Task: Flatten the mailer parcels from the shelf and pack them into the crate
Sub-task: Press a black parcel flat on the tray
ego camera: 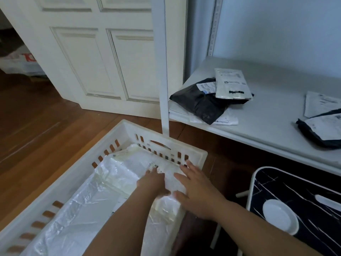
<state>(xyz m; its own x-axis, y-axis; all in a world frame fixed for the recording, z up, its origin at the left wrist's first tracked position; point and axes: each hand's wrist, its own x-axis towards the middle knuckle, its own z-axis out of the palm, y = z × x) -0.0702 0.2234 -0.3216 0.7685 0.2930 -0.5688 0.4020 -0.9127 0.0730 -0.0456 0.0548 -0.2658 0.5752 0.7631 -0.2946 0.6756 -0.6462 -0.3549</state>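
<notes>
Flat, both hands (175,183) palm-down on the mailer (140,169) in the crate (118,133).

A reddish-brown wooden floor (46,130) runs across the room. A cream panelled door (96,58) stands at the back, open onto a dim space at the far left where something white with red print sits, too blurred to identify. A pale blue-grey wall (276,30) rises on the right, edged by an ornate white moulding (214,28). Lower right stands a dark marble-patterned stool (302,200) with white trim. The light is soft and even.
</notes>
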